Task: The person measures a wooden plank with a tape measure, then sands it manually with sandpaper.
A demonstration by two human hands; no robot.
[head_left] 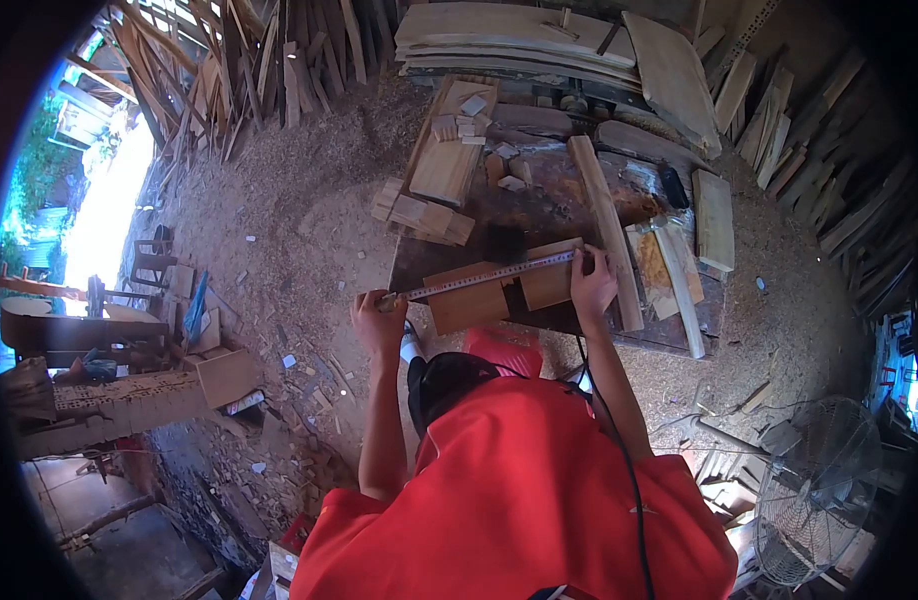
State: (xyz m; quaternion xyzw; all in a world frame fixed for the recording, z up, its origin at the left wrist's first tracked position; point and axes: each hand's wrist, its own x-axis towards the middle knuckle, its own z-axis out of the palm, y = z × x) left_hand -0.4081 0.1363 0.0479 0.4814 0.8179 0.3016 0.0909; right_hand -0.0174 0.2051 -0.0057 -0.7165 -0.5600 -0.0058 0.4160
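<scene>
— Head view, looking straight down: what's the biggest thing here?

— That dark workbench (pixel 679 320), littered with offcuts, standing on a sawdust floor with plank stacks (pixel 519 35) behind it and a pedestal fan (pixel 819 490) low on the right.

— And on the bench's near edge?

— Two wooden boards side by side, a larger board (pixel 466 305) and a smaller board (pixel 549 285), with a long batten (pixel 607 230) running away just right of them.

— Now the tape?

— A measuring tape (pixel 489 275) stretches across both boards, long axis left to right, rising slightly toward the right.

— Hands?

— The left hand (pixel 379 320) sits off the bench's left edge, fingers closed around the tape's case end. The right hand (pixel 592 280) presses the far end down on the smaller board, fingers curled over it. So the tape spans between both hands; the right one is on the wood, the left is clear of it.
</scene>
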